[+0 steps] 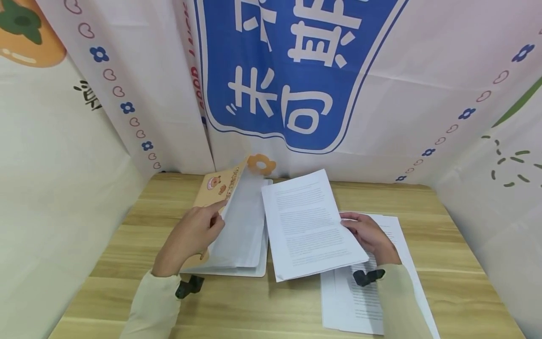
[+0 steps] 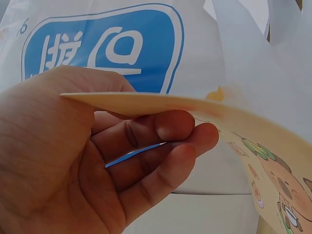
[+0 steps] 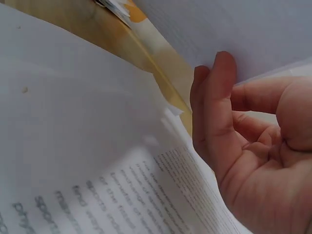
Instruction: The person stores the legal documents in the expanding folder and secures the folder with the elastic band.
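Observation:
A yellow folder [image 1: 219, 186] with cartoon animals on its cover lies opened on the left part of the table, whitish translucent sleeves inside. My left hand [image 1: 196, 234] holds its raised cover, index finger stretched along the edge. The left wrist view shows the cover [image 2: 195, 105] passing between the left hand's [image 2: 131, 156] fingers. With my right hand [image 1: 366, 231] I pinch the right edge of some printed sheets [image 1: 311, 226], tilted above the table beside the folder. Under that right hand [image 3: 243, 141], more printed paper [image 3: 122, 161] lies on the table.
The lower paper stack [image 1: 351, 301] covers part of the wood-grain table [image 1: 237, 310] at the right. Printed white cloth [image 1: 402, 117] hangs behind the table and along both sides. Small black cameras sit on both wrists.

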Demonstrator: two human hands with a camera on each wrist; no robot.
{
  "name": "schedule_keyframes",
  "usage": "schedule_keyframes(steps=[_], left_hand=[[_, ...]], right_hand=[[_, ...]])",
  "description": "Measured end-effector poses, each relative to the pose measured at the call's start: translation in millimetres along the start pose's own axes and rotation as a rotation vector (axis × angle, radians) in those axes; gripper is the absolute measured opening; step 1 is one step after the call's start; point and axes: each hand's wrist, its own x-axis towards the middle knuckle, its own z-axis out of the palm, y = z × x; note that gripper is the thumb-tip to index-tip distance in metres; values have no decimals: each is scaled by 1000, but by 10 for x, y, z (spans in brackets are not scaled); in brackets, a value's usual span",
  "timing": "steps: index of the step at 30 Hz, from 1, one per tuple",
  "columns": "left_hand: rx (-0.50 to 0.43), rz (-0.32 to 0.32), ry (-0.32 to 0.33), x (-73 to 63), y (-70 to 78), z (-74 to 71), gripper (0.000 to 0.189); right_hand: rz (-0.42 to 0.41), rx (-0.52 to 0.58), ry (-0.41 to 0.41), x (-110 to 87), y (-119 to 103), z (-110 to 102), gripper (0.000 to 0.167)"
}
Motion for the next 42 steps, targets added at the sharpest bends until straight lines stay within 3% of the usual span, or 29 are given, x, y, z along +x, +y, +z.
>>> schedule_keyframes(steps=[6,17,26,34,42], left_hand=[[2,9,4,9,-2,10,46],[-3,18,2,11,-8,28,46],[5,1,-10,0,2,28,46],[4,-4,-22,1,18,15,46],[17,-2,-21,0,37,4,45]], right_hand=[[9,11,30,4,10,-56,48],[-9,-71,-33,96,-3,-37,49],[-26,-67,-65,314,-102,157,47],[0,40,1,504,-87,350,45],[-2,27,49,531,-67,548,41]])
